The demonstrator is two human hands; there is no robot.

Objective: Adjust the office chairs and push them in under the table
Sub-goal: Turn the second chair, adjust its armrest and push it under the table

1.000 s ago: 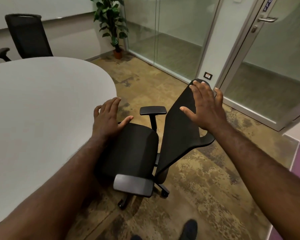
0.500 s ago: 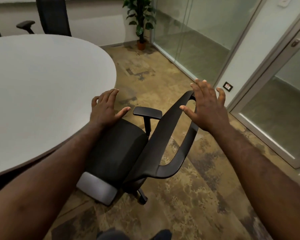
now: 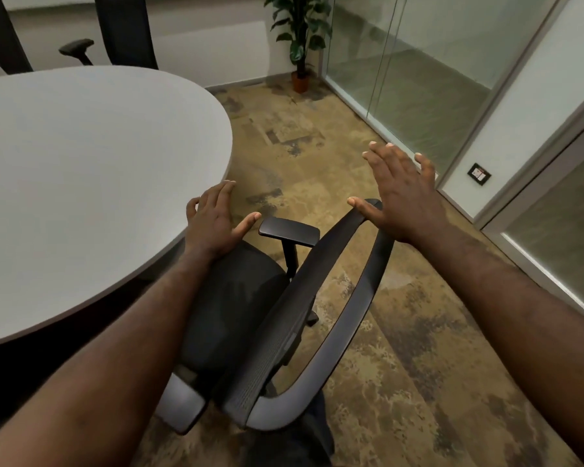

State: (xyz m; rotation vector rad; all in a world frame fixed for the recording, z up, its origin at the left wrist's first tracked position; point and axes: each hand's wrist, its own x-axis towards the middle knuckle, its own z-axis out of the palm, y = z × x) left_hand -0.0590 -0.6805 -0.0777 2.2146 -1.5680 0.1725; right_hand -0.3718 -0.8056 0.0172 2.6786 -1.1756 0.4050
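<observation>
A black office chair (image 3: 246, 308) stands beside the rounded end of the white table (image 3: 81, 170), its seat partly under the table edge. Its mesh backrest (image 3: 321, 298) faces me edge-on. My left hand (image 3: 214, 224) rests flat with fingers spread at the front of the seat, next to the table edge. My right hand (image 3: 402, 193) lies open against the top of the backrest, thumb on the frame. One armrest (image 3: 289, 231) sticks up between my hands; the other armrest (image 3: 179, 404) is near my left forearm.
Two more black chairs (image 3: 125, 32) stand behind the table at the far side. A potted plant (image 3: 300, 38) sits in the corner. Glass partitions (image 3: 418, 62) and a door frame run along the right. Patterned brown carpet (image 3: 402, 348) covers the floor.
The chair has swung so its backrest turns toward me and its seat has slid closer under the table edge. Both hands stay flat on it; my view has shifted closer.
</observation>
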